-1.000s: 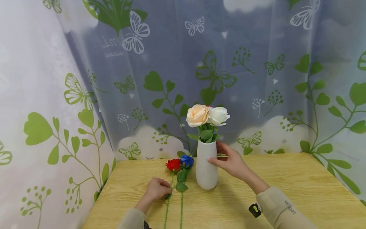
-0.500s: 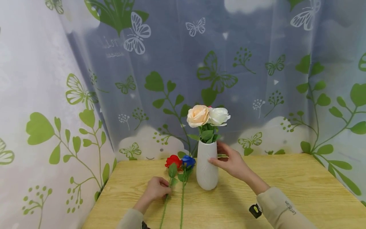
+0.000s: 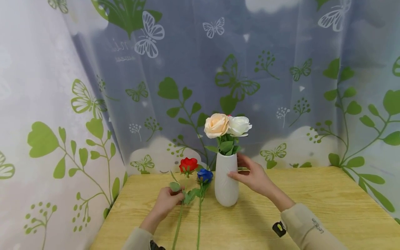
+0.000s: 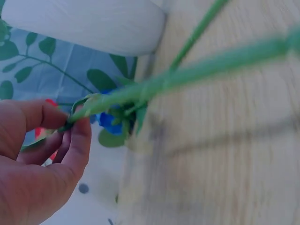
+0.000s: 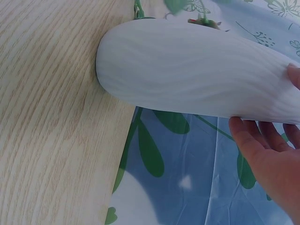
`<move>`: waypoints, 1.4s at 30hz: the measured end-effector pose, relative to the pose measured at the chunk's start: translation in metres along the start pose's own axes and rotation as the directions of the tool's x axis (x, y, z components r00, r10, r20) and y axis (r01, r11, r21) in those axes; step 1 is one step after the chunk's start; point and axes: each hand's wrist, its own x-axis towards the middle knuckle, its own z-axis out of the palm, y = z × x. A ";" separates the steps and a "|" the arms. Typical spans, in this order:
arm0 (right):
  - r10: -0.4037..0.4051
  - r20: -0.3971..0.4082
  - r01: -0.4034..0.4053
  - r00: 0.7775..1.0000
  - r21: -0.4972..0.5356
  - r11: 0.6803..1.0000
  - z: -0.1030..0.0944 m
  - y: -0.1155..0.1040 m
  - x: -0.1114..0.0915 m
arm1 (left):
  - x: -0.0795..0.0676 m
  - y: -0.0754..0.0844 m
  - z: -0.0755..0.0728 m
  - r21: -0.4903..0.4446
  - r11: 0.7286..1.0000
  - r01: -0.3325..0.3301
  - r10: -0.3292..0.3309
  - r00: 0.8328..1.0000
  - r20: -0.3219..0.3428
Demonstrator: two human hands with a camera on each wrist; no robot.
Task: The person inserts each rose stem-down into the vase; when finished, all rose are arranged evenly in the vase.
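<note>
My left hand pinches the green stem of a red rose between thumb and fingers. In the left wrist view the stem slants up off the table, casting a shadow on the wood. My right hand grips the upper right side of a white vase, thumb on the front and fingers behind. The vase stands upright on the table, holding a peach rose and a white rose; a bit of red shows behind them. A blue rose lies between left hand and vase.
The light wooden table ends at a back edge against a printed curtain with butterflies and leaves. Side curtains hang at left and right. A dark band with a yellow-green mark is by the right sleeve.
The red rose has risen off the table, its head moving up above the blue rose, as my left hand shifts slightly up and left. My right hand and the vase stay put.
</note>
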 end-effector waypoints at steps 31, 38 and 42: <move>0.013 0.008 -0.012 1.000 -0.028 1.000 0.002 0.001 0.000 | -0.002 0.029 0.007 -0.285 0.959 -0.007 -0.066 0.967 -0.247; -0.002 -0.001 0.002 1.000 -0.033 0.999 0.001 0.001 0.000 | 0.000 0.054 0.006 -0.349 0.934 -0.081 -0.003 0.972 -0.234; -0.006 -0.006 0.006 1.000 -0.037 0.999 0.001 0.000 0.000 | 0.003 0.071 0.006 -0.382 0.920 -0.093 0.005 0.975 -0.224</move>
